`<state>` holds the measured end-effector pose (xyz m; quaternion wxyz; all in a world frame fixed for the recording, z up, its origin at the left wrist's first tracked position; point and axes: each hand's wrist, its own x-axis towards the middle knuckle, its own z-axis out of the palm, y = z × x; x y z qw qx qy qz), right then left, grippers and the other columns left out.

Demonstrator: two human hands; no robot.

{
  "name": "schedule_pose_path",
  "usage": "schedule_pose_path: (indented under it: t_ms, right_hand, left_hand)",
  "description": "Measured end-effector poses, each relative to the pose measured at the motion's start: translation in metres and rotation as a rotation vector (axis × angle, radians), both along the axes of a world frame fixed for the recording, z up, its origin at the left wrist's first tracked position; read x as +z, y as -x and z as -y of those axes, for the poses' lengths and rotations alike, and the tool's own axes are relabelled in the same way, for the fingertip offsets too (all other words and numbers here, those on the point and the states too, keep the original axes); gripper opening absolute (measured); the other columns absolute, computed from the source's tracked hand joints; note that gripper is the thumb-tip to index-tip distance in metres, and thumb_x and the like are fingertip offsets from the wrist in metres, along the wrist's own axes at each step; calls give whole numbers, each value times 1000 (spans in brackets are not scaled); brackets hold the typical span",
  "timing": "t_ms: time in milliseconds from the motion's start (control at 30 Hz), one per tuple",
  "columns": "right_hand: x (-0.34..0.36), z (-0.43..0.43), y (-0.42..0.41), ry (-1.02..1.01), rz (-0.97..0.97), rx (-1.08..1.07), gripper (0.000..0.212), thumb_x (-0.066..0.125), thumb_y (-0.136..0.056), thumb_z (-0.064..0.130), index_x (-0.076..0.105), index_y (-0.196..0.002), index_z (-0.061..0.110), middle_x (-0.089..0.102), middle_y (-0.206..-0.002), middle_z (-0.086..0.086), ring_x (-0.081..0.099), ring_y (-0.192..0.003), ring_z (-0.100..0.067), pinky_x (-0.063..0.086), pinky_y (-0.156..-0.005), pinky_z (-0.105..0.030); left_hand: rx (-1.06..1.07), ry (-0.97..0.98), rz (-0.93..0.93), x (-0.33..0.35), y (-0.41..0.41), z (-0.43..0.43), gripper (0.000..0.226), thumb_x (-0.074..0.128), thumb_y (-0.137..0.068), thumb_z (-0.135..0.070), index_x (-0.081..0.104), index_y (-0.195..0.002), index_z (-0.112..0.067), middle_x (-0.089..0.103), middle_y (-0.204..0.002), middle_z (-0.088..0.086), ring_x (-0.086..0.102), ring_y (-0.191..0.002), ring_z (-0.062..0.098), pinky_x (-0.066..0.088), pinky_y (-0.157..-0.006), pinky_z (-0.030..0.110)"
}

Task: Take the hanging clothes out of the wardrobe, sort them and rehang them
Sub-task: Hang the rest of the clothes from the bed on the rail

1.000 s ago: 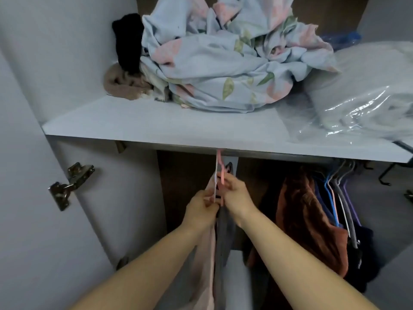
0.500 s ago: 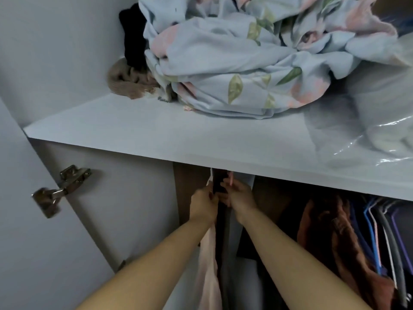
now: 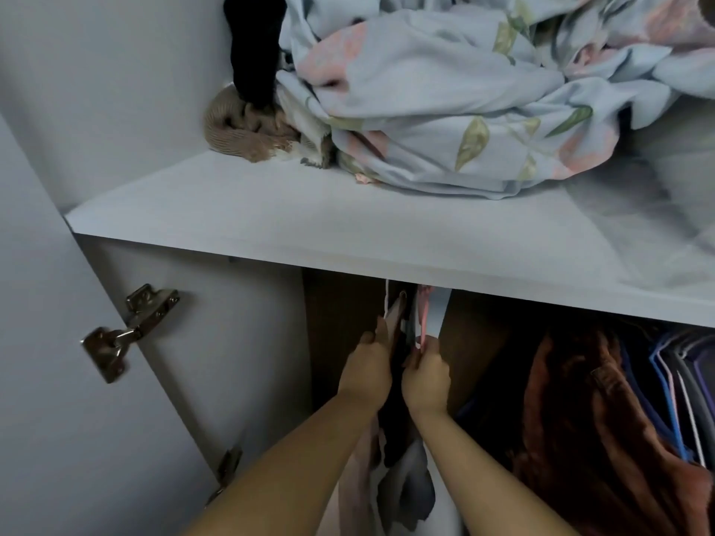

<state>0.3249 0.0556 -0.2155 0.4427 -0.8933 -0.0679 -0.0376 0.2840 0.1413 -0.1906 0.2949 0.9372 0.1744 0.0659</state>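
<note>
Two hands are raised just under the one shelf: the left hand is curled round the top of a pale pink garment, and the right hand is clenched on one pink hanger, with dark clothes hung between them. One rust-brown garment is hung further right. Three things are piled on the shelf: a floral quilt, a black item and a tan knit.

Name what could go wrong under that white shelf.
1. The white wardrobe shelf hides the hook tops, so the thin pink plastic hanger pinched by the right hand may hook blind and drop.
2. The pale pink garment gripped by the left hand hangs bunched against dark clothes and could snag.
</note>
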Motion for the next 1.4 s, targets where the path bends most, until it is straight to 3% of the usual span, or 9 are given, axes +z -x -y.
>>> schedule_pose_path:
  t_ms: [267, 367, 567, 667, 800, 900, 1000, 1267, 1400]
  right_hand:
    - [10, -1, 15, 141, 18, 30, 21, 42, -95, 1, 51, -113, 5, 59, -82, -9, 63, -83, -35, 46, -66, -35]
    - [16, 0, 18, 173, 39, 7, 19, 43, -94, 2, 52, -111, 6, 64, -91, -15, 63, -89, -38, 46, -69, -35]
    - [24, -36, 34, 156, -14, 114, 26, 42, -94, 4, 53, -118, 3, 64, -90, -13, 61, -86, -35, 43, -67, -33]
    - [31, -66, 43, 155, -37, 199, 30, 43, -92, 4, 54, -119, 2, 64, -92, -14, 61, -87, -33, 41, -67, -29]
    - [39, -106, 56, 174, -50, 345, 27, 43, -88, -5, 57, -111, -3, 64, -96, -20, 62, -91, -35, 42, -67, -28]
    - [38, -139, 59, 175, -70, 422, 25, 43, -89, 0, 58, -109, -2, 65, -97, -20, 63, -90, -35, 51, -73, -35]
    - [38, -169, 62, 200, -65, 463, 22, 45, -90, 5, 60, -104, -3, 65, -100, -22, 63, -93, -37, 52, -76, -37]
    - [38, -195, 60, 324, 8, 514, 13, 44, -88, 10, 50, -76, 8, 64, -93, -24, 63, -87, -41, 54, -75, -45]
    - [35, -191, 59, 371, 23, 507, 14, 43, -90, 6, 49, -78, 9, 63, -92, -19, 62, -86, -34, 51, -70, -39]
  left_hand:
    - [-4, -128, -15, 1, 13, -16, 82, 45, -94, -4, -9, -153, -19, 46, -134, 19, 59, -106, 30, 49, -86, 35]
    - [3, -184, -14, 4, 17, -20, 81, 45, -93, -1, -6, -154, -19, 52, -125, 17, 61, -101, 29, 47, -80, 33]
    - [80, 26, 80, 1, 19, -34, 57, 39, -101, -18, 13, -152, -17, 56, -107, 8, 60, -89, 21, 48, -72, 27]
    - [101, 61, 109, -2, 27, -59, 48, 34, -102, -29, 23, -147, -16, 57, -112, 12, 61, -95, 25, 51, -84, 34]
    - [140, -70, 51, -3, 46, -111, 62, 40, -99, -21, 7, -152, -22, 52, -120, 14, 59, -100, 30, 50, -84, 38]
    - [194, -123, 2, 0, 59, -147, 53, 38, -99, -13, 21, -149, -14, 58, -116, 15, 61, -93, 27, 52, -80, 39]
    - [234, -127, 20, 3, 70, -169, 61, 37, -99, -10, 8, -152, -17, 57, -120, 17, 60, -94, 25, 51, -81, 37]
    - [224, -107, -43, 1, 67, -179, 68, 40, -100, -21, -2, -153, -21, 52, -126, 19, 58, -106, 32, 50, -92, 43]
    - [227, -134, -89, 0, 61, -181, 73, 40, -100, -20, -10, -153, -22, 55, -123, 18, 60, -103, 28, 51, -89, 40]
